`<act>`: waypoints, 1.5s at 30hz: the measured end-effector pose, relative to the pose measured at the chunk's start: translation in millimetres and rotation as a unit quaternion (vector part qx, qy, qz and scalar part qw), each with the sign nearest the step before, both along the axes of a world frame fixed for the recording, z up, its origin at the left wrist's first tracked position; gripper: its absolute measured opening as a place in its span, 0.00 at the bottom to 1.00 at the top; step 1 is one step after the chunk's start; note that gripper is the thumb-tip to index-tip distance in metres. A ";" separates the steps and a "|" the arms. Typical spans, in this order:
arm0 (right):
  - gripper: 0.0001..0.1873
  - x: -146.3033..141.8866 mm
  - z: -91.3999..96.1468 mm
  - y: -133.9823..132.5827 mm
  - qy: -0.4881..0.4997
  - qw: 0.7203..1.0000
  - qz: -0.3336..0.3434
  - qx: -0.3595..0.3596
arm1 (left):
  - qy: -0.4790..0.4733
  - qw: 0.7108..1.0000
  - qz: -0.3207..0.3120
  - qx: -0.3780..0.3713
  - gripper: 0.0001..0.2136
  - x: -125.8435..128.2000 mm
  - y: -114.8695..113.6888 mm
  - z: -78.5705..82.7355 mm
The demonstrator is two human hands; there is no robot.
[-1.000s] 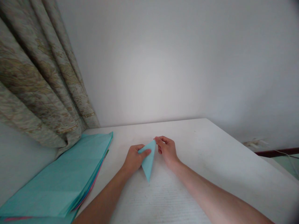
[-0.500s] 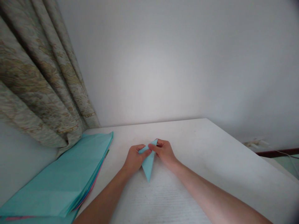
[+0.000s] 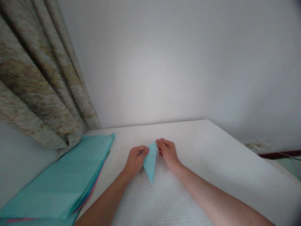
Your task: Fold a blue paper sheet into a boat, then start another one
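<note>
A small piece of light-blue folded paper (image 3: 150,160) is held up between my two hands, its long point aimed down toward me. My left hand (image 3: 137,158) is closed on the paper's left side, with the thumb lying on the front face. At the upper right corner, my right hand (image 3: 167,150) pinches the paper between thumb and forefinger. The remaining fingers of both hands are curled. What lies behind the paper is hidden.
A stack of large coloured paper sheets (image 3: 63,175), turquoise on top, lies on the left of the white table (image 3: 188,188). A patterned curtain (image 3: 44,75) hangs over the back left. Behind the table rises a pale wall (image 3: 160,62). Cables and a socket (image 3: 258,145) are at right.
My right hand has shifted slightly right, its thumb moving from the paper's middle to its upper corner. More of the paper's face shows, and its lower tip has swung a little right.
</note>
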State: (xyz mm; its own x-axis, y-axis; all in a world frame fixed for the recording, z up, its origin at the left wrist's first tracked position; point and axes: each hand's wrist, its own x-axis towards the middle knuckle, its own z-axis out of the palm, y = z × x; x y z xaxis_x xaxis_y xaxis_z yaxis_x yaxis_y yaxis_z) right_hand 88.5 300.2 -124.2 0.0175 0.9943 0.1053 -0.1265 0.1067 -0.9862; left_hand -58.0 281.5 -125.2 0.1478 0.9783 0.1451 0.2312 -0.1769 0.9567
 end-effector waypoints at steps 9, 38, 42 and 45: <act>0.15 -1.7 1.5 -1.8 -0.046 0.996 0.072 0.000 | -0.001 0.996 0.069 0.062 0.18 -3.3 -2.3 6.0; 0.18 -0.9 -1.1 -3.1 -0.070 0.984 0.161 0.003 | -0.075 0.987 0.138 0.033 0.19 1.7 -1.8 6.0; 0.17 -2.0 1.0 -4.0 -0.068 0.986 0.152 0.005 | -0.059 0.988 0.138 0.043 0.18 0.4 -0.6 3.3; 0.15 -2.1 2.3 -4.5 -0.075 0.985 0.155 -0.002 | -0.053 0.987 0.143 0.053 0.18 -1.9 1.7 -0.5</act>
